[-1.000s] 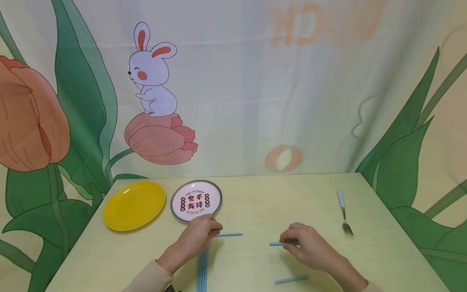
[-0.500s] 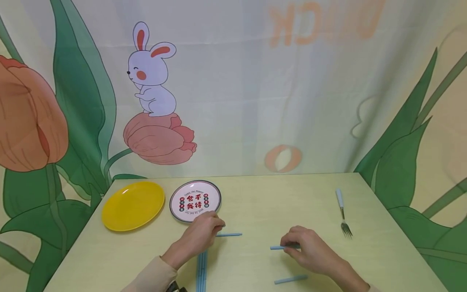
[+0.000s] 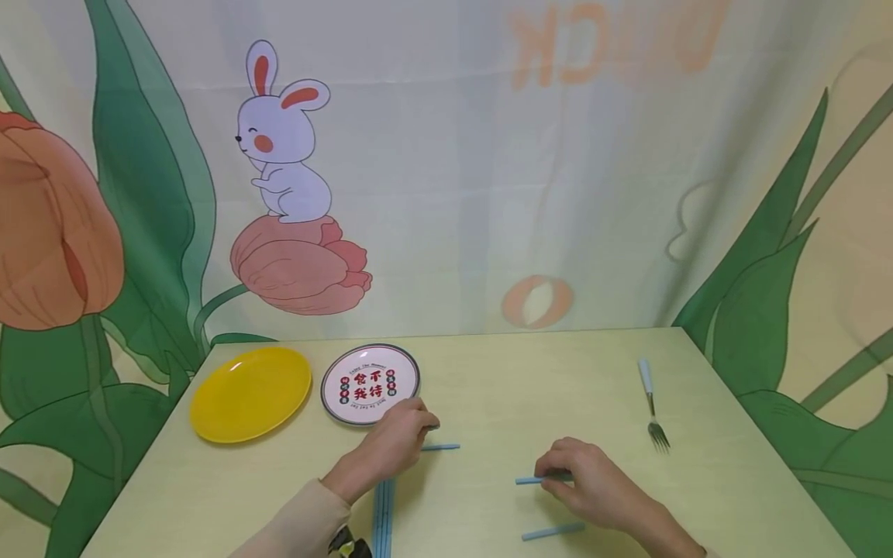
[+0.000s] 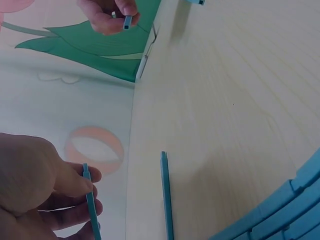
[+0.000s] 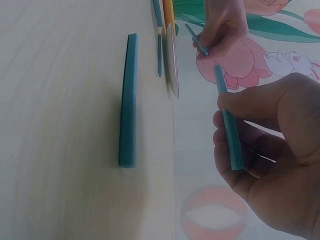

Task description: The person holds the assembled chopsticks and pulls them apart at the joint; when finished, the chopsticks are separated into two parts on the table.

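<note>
My left hand (image 3: 396, 440) pinches a thin light-blue stick (image 4: 92, 207) between thumb and fingers; its narrow peg-like tip shows in the left wrist view. Below that hand, another blue stick (image 3: 443, 447) lies on the table. Over the right part of the table, my right hand (image 3: 593, 482) holds a thicker blue stick (image 5: 229, 122) by thumb and fingertips, its square end hollow in the left wrist view. A similar blue stick (image 3: 553, 532) lies on the table in front of it. Side by side near my left forearm lie several long blue sticks (image 3: 384, 515).
A yellow plate (image 3: 251, 395) and a white plate (image 3: 370, 372) with red characters stand at the back left. At the right lies a fork (image 3: 651, 403) with a pale handle. A printed curtain (image 3: 446, 194) hangs behind the table's far edge.
My left hand has risen a little and moved right with its stick, away from the one on the table. The right hand has shifted slightly toward me, still holding its stick.
</note>
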Motion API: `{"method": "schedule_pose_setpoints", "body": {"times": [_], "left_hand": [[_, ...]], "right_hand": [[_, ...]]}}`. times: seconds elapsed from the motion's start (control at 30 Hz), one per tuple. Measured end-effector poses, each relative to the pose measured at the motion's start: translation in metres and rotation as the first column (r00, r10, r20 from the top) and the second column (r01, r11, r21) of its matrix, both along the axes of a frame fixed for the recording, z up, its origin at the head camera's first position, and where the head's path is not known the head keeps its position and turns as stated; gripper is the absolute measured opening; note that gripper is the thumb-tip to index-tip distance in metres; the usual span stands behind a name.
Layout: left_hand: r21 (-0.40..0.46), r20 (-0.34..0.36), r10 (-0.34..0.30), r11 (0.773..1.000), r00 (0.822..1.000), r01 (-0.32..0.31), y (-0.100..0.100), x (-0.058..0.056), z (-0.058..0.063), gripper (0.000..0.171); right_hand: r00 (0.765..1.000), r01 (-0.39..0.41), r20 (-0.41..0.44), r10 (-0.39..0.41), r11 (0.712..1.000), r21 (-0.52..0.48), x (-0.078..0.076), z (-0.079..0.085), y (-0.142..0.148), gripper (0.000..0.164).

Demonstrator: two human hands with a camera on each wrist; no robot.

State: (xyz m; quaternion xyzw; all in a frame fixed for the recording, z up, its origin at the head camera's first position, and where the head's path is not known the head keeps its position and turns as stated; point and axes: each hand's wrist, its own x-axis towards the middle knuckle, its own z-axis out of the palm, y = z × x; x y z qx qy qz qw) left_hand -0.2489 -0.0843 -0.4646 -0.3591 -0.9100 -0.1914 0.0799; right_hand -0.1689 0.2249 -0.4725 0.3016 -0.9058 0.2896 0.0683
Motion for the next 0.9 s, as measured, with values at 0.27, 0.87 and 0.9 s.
{"method": "schedule_pose_setpoints", "body": {"times": [0.27,0.87,0.9], "left_hand": [[-0.041,0.046,-0.012,0.999,0.999,0.014,0.009,-0.007,-0.004,0.018],[-0.070,0.086,-0.030,0.997,0.996,0.036,0.013,-0.015,-0.014,0.016],[-0.066,0.086,-0.034,0.997,0.996,0.040,0.014,-0.015,-0.014,0.016]], "right_hand": [[0.999,0.007,0.032,-0.007,1.000,-0.007,0.002,-0.003,0.001,0.017],[0.996,-0.027,0.089,0.028,1.000,-0.012,0.008,-0.005,0.003,0.014],[0.996,-0.029,0.090,0.030,0.999,-0.013,0.009,-0.006,0.003,0.013]]}}
